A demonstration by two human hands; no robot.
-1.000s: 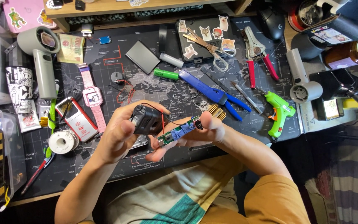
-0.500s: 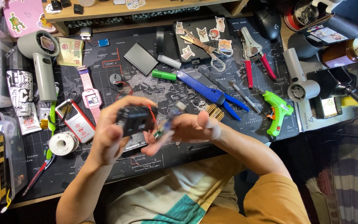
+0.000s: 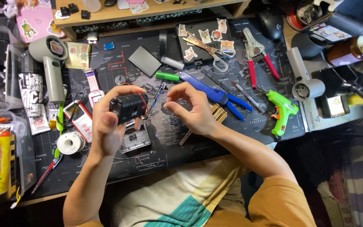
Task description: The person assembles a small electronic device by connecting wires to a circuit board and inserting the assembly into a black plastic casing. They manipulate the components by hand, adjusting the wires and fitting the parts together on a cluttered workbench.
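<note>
Hands meet above the middle of a cluttered tabletop [image 3: 118,166] covered by a dark printed mat. At centre left of the frame, the left hand [image 3: 106,124] clasps a small black boxy device [image 3: 129,106], matte and hard-edged, its long axis lying roughly left to right; thin red wires [image 3: 143,101] curl from its right end. Fingers hide its underside. The right hand [image 3: 192,110], at centre, is curled with thumb and fingertips pinched close; whether it holds anything cannot be made out. Below the device lies a clear plastic case [image 3: 134,141]. Right of the hands sit blue-handled pliers [image 3: 213,94] and a green glue gun [image 3: 283,109]. A solder spool [image 3: 70,143] rests lower left.
</note>
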